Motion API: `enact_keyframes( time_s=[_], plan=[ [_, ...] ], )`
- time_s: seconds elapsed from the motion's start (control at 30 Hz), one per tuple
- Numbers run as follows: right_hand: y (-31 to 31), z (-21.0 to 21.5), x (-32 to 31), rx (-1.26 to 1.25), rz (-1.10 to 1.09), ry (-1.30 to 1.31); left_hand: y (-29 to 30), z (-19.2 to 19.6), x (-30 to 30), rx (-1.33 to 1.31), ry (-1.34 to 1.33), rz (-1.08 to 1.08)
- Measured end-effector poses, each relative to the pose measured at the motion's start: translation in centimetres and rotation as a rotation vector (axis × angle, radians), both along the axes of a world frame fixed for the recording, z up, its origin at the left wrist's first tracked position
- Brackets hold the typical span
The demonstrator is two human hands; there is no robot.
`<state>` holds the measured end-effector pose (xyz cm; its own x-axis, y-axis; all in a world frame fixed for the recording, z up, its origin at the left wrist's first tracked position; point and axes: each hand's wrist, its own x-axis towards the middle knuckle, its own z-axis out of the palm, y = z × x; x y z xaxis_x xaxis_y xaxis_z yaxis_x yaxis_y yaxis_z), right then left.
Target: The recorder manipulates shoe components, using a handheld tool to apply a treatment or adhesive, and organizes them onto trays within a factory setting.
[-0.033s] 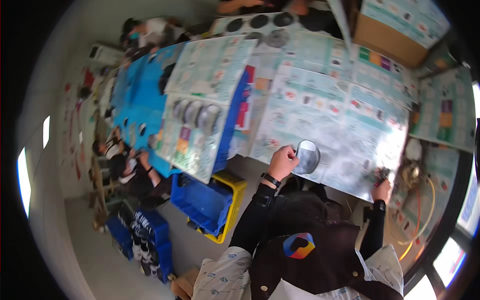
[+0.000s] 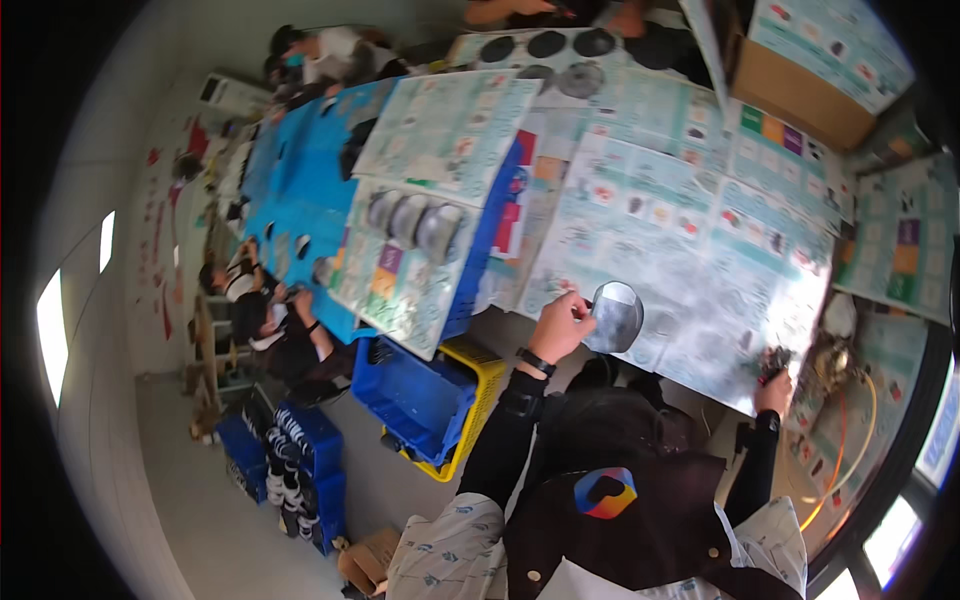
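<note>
My left hand (image 2: 560,325) is shut on the edge of a round grey metal disc (image 2: 615,316), held just above the near edge of a long table (image 2: 700,250) covered with pale printed sheets. My right hand (image 2: 774,384) rests at the table's near edge further right, closed around something small and dark that I cannot make out. Both forearms wear dark sleeves, and there is a black watch on the left wrist.
Three grey discs (image 2: 415,220) lie in a row on a sheet to the left, and darker discs (image 2: 545,45) lie at the far end. Blue and yellow crates (image 2: 420,395) stand under the table. A cardboard box (image 2: 800,90) sits far right. People sit at left (image 2: 270,320).
</note>
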<state>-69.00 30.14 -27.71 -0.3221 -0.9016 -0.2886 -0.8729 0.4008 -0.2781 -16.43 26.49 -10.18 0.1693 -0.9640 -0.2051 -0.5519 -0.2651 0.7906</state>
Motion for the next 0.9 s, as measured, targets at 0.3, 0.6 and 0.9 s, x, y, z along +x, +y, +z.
enact_keyframes(
  time_s=[0.3,0.6,0.9],
  plan=[
    [-3.2,3.3,9.6,-0.123,0.108,-0.019,7.5,17.8,39.2,-0.207,-0.525,0.144],
    [1.0,8.4,21.9,-0.323,0.149,0.038,-0.8,14.2,66.6,0.105,-0.315,0.233],
    [8.9,13.3,36.2,-0.238,0.184,0.102,-10.0,2.9,75.4,0.168,0.015,0.099]
  ],
)
